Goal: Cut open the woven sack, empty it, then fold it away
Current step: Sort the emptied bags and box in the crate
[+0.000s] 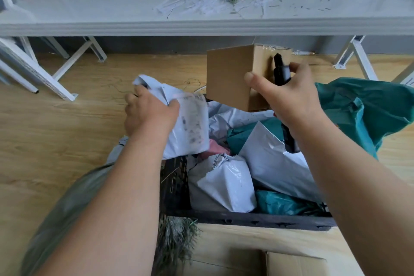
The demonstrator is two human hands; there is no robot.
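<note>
My left hand grips a white plastic mailer with a printed label, lifted over the floor. My right hand holds a small brown cardboard box with the thumb across its face. The same fist clamps a black cutter, whose tip sticks up beside the box. The grey-green woven sack lies slack under my left forearm. Its frayed cut edge hangs at the bottom. Below both hands a black crate holds several white, teal and pink parcels.
A crumpled teal plastic bag rests at the right. A white table with scattered strands and cuttings spans the top, its legs standing on the wooden floor. Another cardboard box sits at the bottom edge.
</note>
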